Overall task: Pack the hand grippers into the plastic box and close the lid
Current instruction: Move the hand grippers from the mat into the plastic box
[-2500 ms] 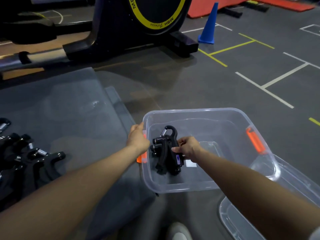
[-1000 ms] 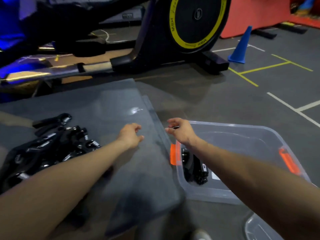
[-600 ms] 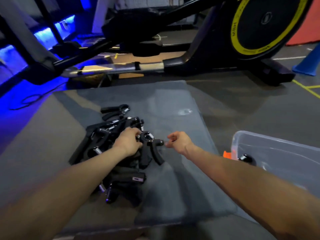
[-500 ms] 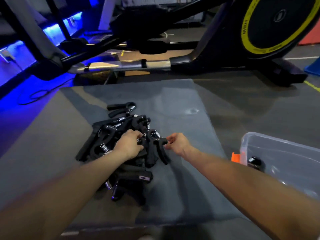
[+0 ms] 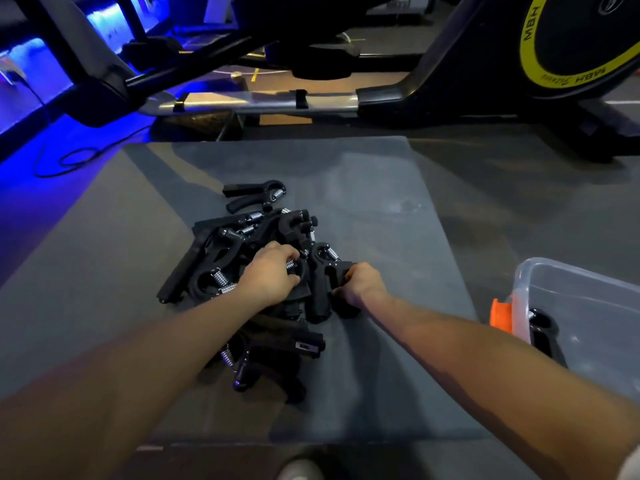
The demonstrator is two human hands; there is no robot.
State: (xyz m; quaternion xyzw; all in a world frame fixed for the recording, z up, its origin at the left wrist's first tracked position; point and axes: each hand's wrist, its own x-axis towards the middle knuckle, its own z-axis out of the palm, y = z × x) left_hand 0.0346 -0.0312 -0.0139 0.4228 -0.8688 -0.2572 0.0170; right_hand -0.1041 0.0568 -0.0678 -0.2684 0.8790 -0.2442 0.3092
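Left hand: fingers clamped on one gripper in the hand grippers pile on the mat | right hand: fingers clamped on another's handle, evidently pulling it free | plastic box: open, right, one inside.

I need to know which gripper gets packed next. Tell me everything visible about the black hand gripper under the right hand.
The black hand gripper looks like matte plastic, with a hooked top, a coiled metal spring beside the hook and two handles splaying toward the camera. It lies at the right edge of the pile of black grippers on the grey mat. The right hand closes on its right handle; the left hand grips a neighbouring gripper.
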